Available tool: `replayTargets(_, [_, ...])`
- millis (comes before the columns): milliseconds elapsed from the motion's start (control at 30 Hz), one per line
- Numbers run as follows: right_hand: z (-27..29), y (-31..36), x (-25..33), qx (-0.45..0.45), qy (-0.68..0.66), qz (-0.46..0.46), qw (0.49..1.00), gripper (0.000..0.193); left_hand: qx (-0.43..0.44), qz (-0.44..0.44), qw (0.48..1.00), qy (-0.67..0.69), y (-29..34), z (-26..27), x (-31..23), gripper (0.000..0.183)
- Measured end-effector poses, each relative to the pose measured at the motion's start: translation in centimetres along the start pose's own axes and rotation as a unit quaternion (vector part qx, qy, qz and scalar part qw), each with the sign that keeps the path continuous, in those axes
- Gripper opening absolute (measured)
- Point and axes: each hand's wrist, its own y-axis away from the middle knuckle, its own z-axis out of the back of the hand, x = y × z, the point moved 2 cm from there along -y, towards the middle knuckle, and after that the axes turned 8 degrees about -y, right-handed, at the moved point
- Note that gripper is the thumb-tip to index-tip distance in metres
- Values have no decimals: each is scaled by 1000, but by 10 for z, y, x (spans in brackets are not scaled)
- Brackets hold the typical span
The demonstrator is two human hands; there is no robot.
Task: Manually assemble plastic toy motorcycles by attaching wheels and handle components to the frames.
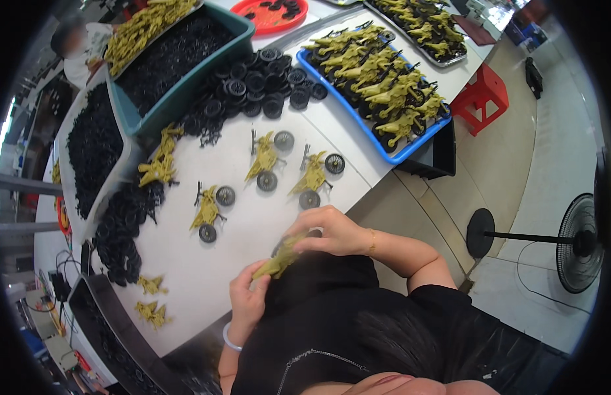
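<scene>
Black short-sleeved cloth (332,322) covers the wearer's torso, closest to the camera, with a thin silver-coloured chain (312,353) lying across it. Just beyond, at the table's near edge, both hands share one yellow-green plastic toy motorcycle body (276,265), held slanting up to the right. The left hand (246,293), with a pale bangle (231,337) at its wrist, pinches the lower end between thumb and fingers. The right hand (333,232), a thin gold-coloured bracelet (372,241) at its wrist, closes its bent fingers on the upper end. A dark part shows near those fingers, too blurred to identify.

On the white tabletop (187,260) beyond, three yellow-green toy motorcycles (264,159) lie on their sides, each with two black spoked wheels. Two small yellow-green plastic pieces (152,314) lie left of the left hand, near a heap of black rings (119,230). Farther off, a pile of round black wheels (252,82) sits between a teal plastic bin (187,91) of small black parts and a blue rectangular tray (395,159) filled with toy motorcycles. Right of the table stand a red plastic stool (482,99) and a black pedestal fan (574,242).
</scene>
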Motion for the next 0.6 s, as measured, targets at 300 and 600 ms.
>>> replayTargets(300, [334,-37,82,-516,186,212,809,29,-85,-110,990,-34,1,14,-10,27])
replayTargets(600, [477,-123,-9,-340,338,-113,870,34,-130,-64,987,-67,15,15,-2,22])
